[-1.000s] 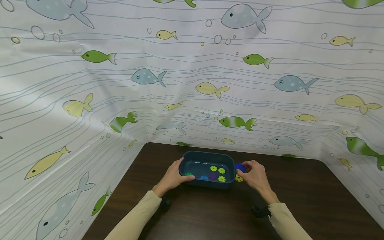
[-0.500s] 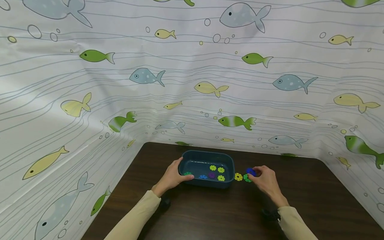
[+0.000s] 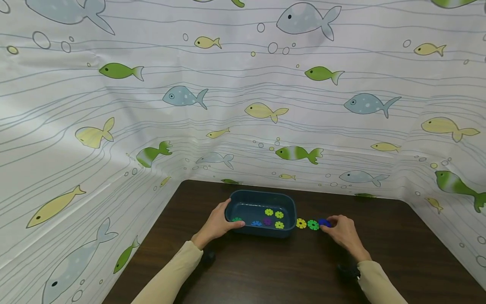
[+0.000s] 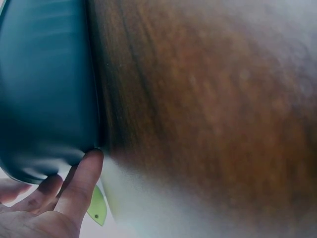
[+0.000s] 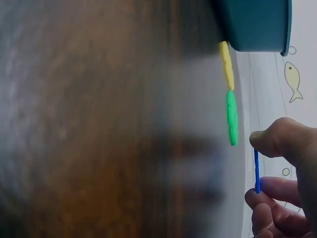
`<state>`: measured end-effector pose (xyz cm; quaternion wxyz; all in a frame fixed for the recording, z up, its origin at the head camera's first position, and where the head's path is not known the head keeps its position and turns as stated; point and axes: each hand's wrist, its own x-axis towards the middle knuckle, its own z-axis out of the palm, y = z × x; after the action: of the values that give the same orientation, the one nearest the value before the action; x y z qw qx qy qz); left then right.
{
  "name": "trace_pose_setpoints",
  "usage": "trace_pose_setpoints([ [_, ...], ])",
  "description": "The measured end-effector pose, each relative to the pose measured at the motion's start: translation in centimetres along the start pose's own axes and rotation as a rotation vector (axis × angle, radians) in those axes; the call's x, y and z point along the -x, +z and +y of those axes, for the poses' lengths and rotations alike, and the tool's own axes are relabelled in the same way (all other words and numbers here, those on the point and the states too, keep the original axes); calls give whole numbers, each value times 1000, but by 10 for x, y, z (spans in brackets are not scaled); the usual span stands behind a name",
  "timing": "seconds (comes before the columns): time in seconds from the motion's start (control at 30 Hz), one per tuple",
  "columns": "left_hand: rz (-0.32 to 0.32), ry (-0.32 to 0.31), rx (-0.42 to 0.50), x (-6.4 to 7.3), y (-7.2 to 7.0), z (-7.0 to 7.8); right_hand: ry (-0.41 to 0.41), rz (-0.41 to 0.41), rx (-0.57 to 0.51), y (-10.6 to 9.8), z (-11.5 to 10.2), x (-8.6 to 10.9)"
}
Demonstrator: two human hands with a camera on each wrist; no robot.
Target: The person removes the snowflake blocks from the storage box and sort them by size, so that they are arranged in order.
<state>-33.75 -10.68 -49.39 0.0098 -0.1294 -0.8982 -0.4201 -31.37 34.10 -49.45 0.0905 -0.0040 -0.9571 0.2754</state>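
A dark teal plastic bin (image 3: 262, 231) stands on the table in the head view. My left hand (image 3: 217, 223) grips its left end, thumb over the front rim; the left wrist view has fingertips (image 4: 91, 161) against the bin's outer wall. To the right of the bin lie a yellow snowflake disc (image 3: 298, 223) and a green snowflake disc (image 3: 310, 225) in a row. My right hand (image 3: 344, 233) pinches a blue snowflake disc (image 5: 257, 171) by its edges between thumb and fingers, just right of the green one and, in the right wrist view, held above table level.
Inside the bin are several more discs: yellow-green (image 3: 279, 215), purple (image 3: 267, 221), blue (image 3: 256, 223) and a green one partly hidden by the left thumb. A fish-patterned sheet (image 3: 243, 84) rises behind and beside the dark wooden table (image 3: 273, 274).
My right hand has carried the blue disc rightward from beside the bin, past the yellow and green discs, uncovering both. My left hand keeps its hold on the bin.
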Motion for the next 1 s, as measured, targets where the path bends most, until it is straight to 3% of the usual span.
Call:
trace_pose_setpoints([
  [0.4, 5, 3, -13, 1, 0, 1, 7, -24, 36, 3, 8, -4],
  [1.0, 0, 3, 5, 0, 1, -1, 62, -78, -31, -2, 9, -2],
])
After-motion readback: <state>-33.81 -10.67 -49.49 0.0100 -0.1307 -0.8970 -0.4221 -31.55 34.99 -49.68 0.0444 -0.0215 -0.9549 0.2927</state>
